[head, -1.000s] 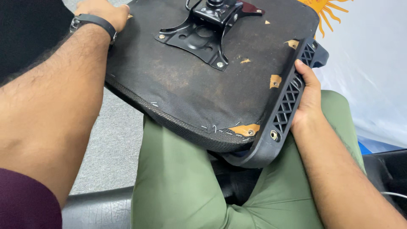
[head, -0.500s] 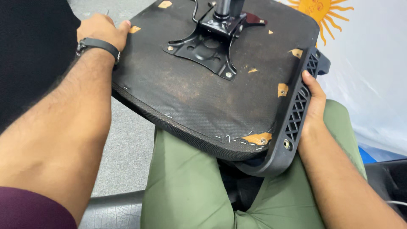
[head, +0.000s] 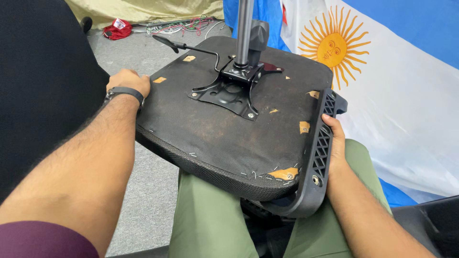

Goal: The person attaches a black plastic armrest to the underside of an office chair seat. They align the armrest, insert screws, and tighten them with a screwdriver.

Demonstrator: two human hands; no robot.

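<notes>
A large white and blue cloth flag with a yellow sun face [head: 382, 91] hung across the right side of the view, and a broad black mesh panel [head: 43, 91] filled the left. Between them lay grey carpeted floor [head: 148, 191], with a crumpled beige sheet [head: 143, 10] at its far edge.

An upturned black fabric-covered office chair seat [head: 229, 138] rested tilted on the person's lap, across green trousers [head: 210, 224], its worn underside facing up. The cover was stapled along the near edge, and small torn patches showed tan wood beneath. A black plastic latticed armrest bracket [head: 321, 157] curved along the seat's right edge and under its near corner.

A black metal mounting plate [head: 232, 91] was bolted at the middle of the underside, and a grey steel gas-lift column [head: 245, 28] rose upright from it. A thin black adjustment lever [head: 186, 47] stuck out from the plate toward the far left.

The left hand [head: 128, 82] gripped the seat's left edge, fingers curled over the rim and clamped on it, with a black wristband [head: 123, 93] on the wrist. The right hand [head: 335, 145] lay against the outer side of the bracket, thumb pressed along it; its fingers were hidden behind the plastic, so I could not tell how they were set.

A small red object [head: 117, 28] and a tangle of coloured wires [head: 184, 23] lay on the floor far off.
</notes>
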